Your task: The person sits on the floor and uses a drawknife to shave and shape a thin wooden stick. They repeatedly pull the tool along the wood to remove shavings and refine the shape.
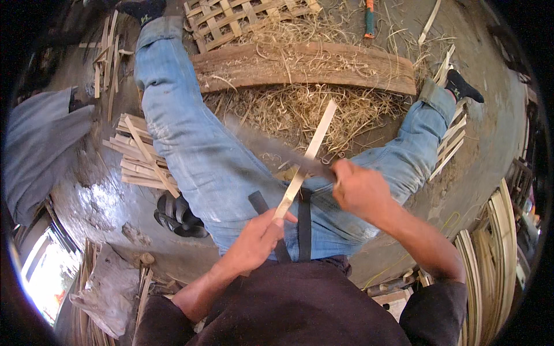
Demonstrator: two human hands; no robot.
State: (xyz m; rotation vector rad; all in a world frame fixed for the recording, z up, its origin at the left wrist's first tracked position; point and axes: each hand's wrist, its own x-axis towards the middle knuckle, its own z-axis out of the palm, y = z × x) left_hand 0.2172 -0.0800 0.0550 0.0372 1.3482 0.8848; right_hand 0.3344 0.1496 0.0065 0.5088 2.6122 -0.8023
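My left hand (258, 239) is closed round the lower end of a pale, flat bamboo strip (321, 131), which slants up and away to the right between my legs. In my right hand (362, 187) is the handle of a large knife (271, 148). Its long blade, smeared by motion, points to the left and crosses the strip about midway up. Whether the edge bites into the strip I cannot tell. Two dark straps (304, 225) lie over my lap near the left hand.
Beyond the strip, curly shavings (340, 118) surround a wooden plank (306, 66). A woven bamboo panel (242, 20) and an orange-and-green handled tool (369, 20) lie farther off. Split strips (141, 153) are piled by my left leg, black sandals (180, 216) near them. Long slats (490, 254) stand at right.
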